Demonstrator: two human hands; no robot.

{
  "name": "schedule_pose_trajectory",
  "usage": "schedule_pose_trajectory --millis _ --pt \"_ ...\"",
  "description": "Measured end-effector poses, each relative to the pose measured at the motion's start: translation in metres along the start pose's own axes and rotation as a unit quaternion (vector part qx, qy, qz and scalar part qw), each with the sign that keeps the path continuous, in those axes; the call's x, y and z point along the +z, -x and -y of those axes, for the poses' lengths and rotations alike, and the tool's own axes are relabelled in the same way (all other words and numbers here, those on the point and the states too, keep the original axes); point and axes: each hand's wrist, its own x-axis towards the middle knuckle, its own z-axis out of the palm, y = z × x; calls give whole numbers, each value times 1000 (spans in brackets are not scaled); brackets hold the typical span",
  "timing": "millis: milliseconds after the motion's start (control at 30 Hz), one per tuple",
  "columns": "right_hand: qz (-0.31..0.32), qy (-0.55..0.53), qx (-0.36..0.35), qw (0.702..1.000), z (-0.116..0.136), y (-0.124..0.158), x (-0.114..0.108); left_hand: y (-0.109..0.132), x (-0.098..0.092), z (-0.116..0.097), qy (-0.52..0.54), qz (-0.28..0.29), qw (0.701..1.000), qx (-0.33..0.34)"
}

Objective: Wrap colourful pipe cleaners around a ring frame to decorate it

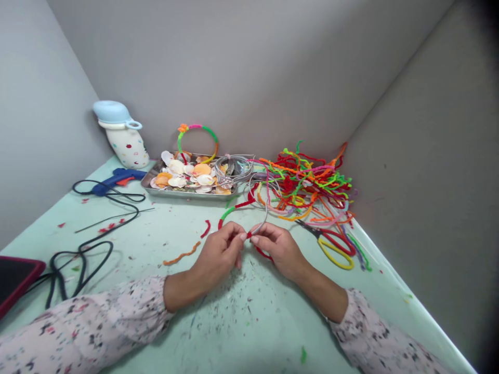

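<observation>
Pinching the red-and-green pipe cleaner [234, 209] between fingertips of left hand [216, 254] and right hand [278, 250], risking a slip from a light grip or a snag on the grey cord [266, 206].

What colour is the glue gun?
The glue gun is blue with an orange trigger, as the head view shows.

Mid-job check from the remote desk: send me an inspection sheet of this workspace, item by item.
Surface: pale green tabletop, littered with small scraps.
Job's things: red-and-green pipe cleaner pinched between both hands; grey cord running down to them.
Clutter: pipe cleaner heap, scissors, steel tray of seashells, blue glue gun.
Grips: left hand and right hand both closed on the pipe cleaner.
Cables: black cord looping left of the tray.
Surroundings: grey walls, spotted white bottle.
</observation>
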Motion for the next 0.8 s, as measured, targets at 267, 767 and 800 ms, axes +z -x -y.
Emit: schedule_pose_trajectory --millis 267,767,800 --pt "-12 26 -40 999 3 3 1 2 -1 1 39 25 999 4" --pt "-40 85 -131 987 1 7 -2 2 -1 4 106 68 992 17" --pt "-41 90 -134 986 1 7 -2 2 -1 4 105 70 992 17"
